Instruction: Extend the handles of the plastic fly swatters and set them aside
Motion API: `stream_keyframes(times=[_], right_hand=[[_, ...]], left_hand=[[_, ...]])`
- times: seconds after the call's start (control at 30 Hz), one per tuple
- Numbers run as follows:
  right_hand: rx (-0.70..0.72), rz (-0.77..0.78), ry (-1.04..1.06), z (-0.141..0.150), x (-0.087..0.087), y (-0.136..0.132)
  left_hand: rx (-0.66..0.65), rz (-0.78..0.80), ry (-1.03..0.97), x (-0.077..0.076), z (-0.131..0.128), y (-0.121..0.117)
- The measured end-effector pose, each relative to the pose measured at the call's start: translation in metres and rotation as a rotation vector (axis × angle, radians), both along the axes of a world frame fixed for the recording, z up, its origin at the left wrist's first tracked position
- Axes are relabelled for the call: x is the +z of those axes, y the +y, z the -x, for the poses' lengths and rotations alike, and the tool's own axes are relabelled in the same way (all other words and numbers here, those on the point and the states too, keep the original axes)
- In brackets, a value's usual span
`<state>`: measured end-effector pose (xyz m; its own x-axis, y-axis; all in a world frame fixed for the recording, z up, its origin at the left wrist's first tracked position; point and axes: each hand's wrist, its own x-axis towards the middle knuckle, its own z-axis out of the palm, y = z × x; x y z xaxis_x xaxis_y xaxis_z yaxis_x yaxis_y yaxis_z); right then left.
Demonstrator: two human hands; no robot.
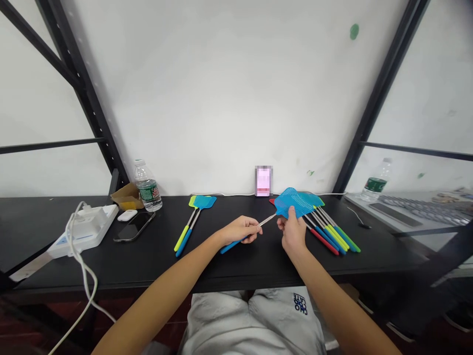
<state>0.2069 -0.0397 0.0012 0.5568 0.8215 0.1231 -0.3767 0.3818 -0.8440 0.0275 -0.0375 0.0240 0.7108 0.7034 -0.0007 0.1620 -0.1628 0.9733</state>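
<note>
A blue fly swatter (290,201) is held between both hands above the black table. My left hand (242,230) is closed around its metal shaft, just above the blue handle. My right hand (293,230) pinches the lower edge of the perforated blue head, thumb on top. Under and beside that head lies a row of fly swatters (328,231) with red, blue, yellow-green and green handles; their heads are partly hidden. To the left, a yellow-green fly swatter (181,238) and another blue fly swatter (189,240) lie side by side, heads overlapping.
On the left stand a water bottle (148,190), a small cardboard box (125,196), a white case (127,215), a dark phone (135,227) and a white power strip (99,236) with cables. A lit phone (263,181) leans against the wall. Black shelf posts rise at both sides.
</note>
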Motion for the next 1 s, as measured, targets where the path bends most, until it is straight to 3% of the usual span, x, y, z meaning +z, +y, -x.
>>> stream_keyframes(times=[0.17, 0.23, 0.67, 1.0], right_hand=[[0.342, 0.043, -0.171, 0.009, 0.002, -0.007], [0.4, 0.019, -0.282, 0.013, 0.001, -0.009], [0.261, -0.015, -0.263, 0.007, -0.001, -0.005], [0.37, 0.084, -0.296, 0.009, -0.003, -0.006]], left_hand=[[-0.034, -0.076, -0.005, -0.002, 0.002, 0.001], [-0.037, -0.086, 0.012, -0.001, 0.003, 0.0], [0.09, -0.138, 0.102, -0.002, 0.001, 0.003], [0.137, -0.161, 0.141, -0.011, 0.001, 0.01]])
